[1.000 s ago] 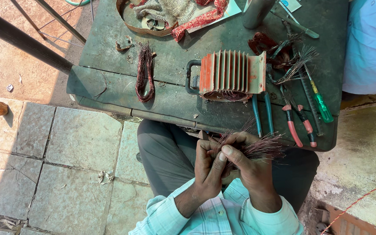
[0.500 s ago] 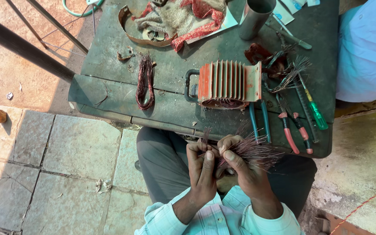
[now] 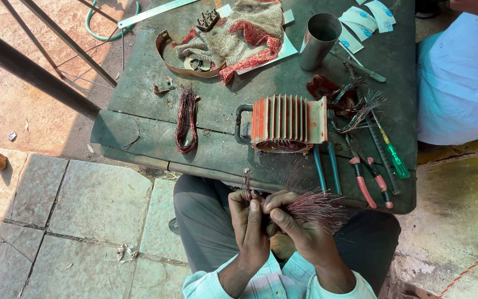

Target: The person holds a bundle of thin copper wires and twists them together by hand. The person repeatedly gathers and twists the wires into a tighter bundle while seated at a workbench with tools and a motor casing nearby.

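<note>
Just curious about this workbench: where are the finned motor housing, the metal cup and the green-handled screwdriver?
finned motor housing (image 3: 283,122), head view, on its ribbed top.
metal cup (image 3: 319,41), head view, on its side wall.
green-handled screwdriver (image 3: 398,160), head view, on its handle.

A dark green metal worktop (image 3: 139,111) carries a red finned motor housing (image 3: 286,123) near its front edge. A looped coil of copper wire (image 3: 186,117) lies to its left, red-handled pliers (image 3: 367,180) and a green-handled screwdriver (image 3: 392,154) to its right, and a steel cylinder (image 3: 319,40) and patterned rag (image 3: 239,27) behind it.

Copper wire bundle (image 3: 316,207) thin, glossy; finned metal motor housing (image 3: 286,122) matt orange (paint worn); steel cup (image 3: 319,40) smooth.
</note>
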